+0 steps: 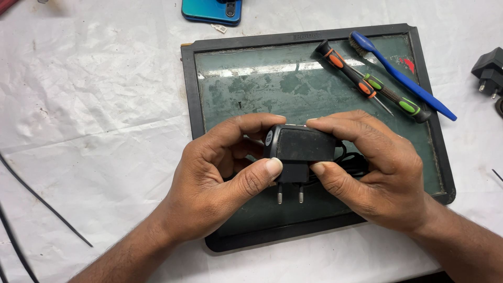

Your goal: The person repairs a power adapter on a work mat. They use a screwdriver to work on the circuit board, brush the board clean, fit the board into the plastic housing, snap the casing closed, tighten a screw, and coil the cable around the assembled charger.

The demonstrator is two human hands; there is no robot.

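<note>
Black charger [301,149], pinched at both ends by left hand [220,178] and right hand [367,167] above the tray's [189,89] near edge, needs even thumb pressure, prongs clear of fingers.

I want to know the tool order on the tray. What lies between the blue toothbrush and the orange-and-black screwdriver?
In the head view, the green-and-black screwdriver lies between the blue toothbrush and the orange-and-black screwdriver.
</note>
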